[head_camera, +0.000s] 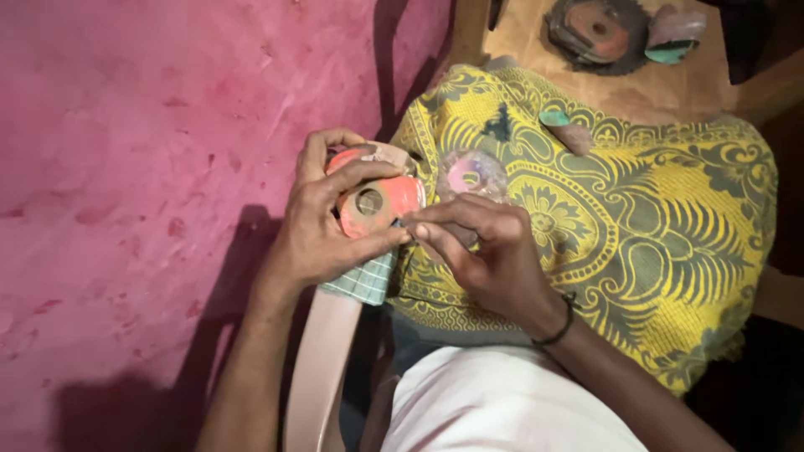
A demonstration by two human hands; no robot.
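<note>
The floor (151,125) is deep pink, mottled with darker red blotches. A cloth (653,226) shows bright yellow with a dark green pattern of swirls, leaves and fans. The disc (377,203) in the left hand (322,226) is orange-red, dusted grey around its hole. Under it hangs a pale green rag (366,280) with thin white checks. The right hand (490,255) wears a black wristband (559,322). The garment (502,402) is white.
</note>
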